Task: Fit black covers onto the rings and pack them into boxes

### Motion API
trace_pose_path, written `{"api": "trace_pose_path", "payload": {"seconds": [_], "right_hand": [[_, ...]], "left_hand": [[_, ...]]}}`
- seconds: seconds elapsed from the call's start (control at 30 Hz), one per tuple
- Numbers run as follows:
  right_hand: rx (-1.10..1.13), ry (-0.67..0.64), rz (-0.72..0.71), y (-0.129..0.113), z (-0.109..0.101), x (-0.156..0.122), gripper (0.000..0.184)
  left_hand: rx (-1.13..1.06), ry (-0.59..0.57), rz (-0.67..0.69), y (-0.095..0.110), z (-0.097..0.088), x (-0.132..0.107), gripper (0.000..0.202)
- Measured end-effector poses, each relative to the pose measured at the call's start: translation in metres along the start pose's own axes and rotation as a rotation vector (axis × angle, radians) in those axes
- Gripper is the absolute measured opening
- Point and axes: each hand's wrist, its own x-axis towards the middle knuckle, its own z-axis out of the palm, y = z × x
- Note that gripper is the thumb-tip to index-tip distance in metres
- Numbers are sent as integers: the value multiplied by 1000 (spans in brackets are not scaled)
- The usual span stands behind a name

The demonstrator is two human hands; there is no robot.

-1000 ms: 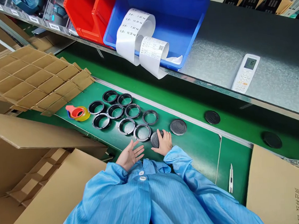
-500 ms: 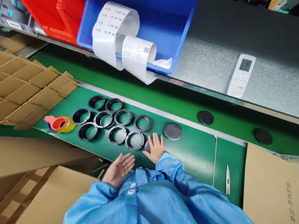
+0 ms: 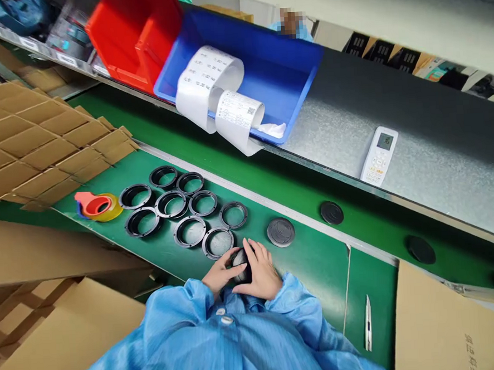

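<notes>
Close to my body, a round black vent (image 3: 241,258) is held between both hands, its face turned partly sideways. My left hand (image 3: 221,275) grips its left side, thumb in front. My right hand (image 3: 261,273) wraps its right side, fingers over the top, covering much of it. Just beyond my hands lies a black ring (image 3: 217,231), the nearest of several open black rings (image 3: 190,218) grouped on the green table. To the right of them a dark grey round vent (image 3: 280,232) rests flat, apart from my hands.
Tape on a red dispenser (image 3: 95,204) sits at the left, by cardboard dividers (image 3: 26,137). Two dark discs (image 3: 331,212) lie on the far green strip. A utility knife (image 3: 367,323) and a carton (image 3: 456,323) are at right. The shelf above holds a blue bin (image 3: 300,92) and a remote (image 3: 379,155).
My left hand, open and palm up before, has moved right and closed on the vent. My right hand, formerly flat over it, now grips it off the table. The view has shifted upward.
</notes>
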Motion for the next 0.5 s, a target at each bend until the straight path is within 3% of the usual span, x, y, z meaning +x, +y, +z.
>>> {"api": "trace_pose_path", "payload": {"seconds": [0.13, 0.2, 0.27, 0.37, 0.4, 0.5], "right_hand": [[35, 219, 14, 37, -17, 3, 82], [119, 267, 72, 52, -18, 11, 74], [326, 126, 101, 55, -11, 16, 68], [682, -150, 104, 37, 9, 8, 60], [746, -175, 110, 31, 17, 4, 58], [709, -79, 202, 22, 35, -4, 52]], "left_hand": [[-91, 120, -8, -3, -6, -21, 100], [-175, 142, -14, -7, -10, -30, 99], [-238, 155, 1, -10, -14, -36, 98], [-286, 132, 24, -19, -17, -46, 96], [-288, 113, 31, -23, -18, -48, 97], [-223, 74, 69, -35, -24, -47, 98]]}}
